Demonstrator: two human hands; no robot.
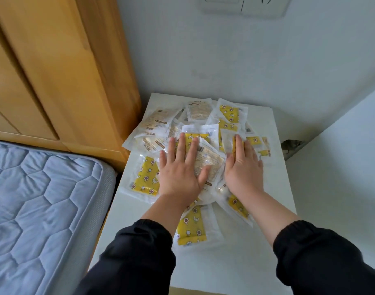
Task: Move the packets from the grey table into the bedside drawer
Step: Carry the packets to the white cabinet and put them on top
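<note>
Packets are lying in a loose, overlapping heap on the grey table. The bedside drawer is not showing anywhere in view, so the move looks barely begun. Nearest the person, between the two dark sleeves, a yellow star-printed packet is sitting at the front of the heap. Just beyond it the left hand is lying flat, fingers straight and spread, pressing on the middle packets and gripping nothing. The right hand is doing much the same beside it, fingers straight and close together, palm down on the heap's right side. Placed like this, the hands are probably steadying the slippery wrappers and getting ready to rake them together, since a scattered heap is awkward to lift at once. Farther back, paler beige packets are fanning out toward the wall. On the left, a blue quilted mattress and wooden furniture are hemming the table in.
</note>
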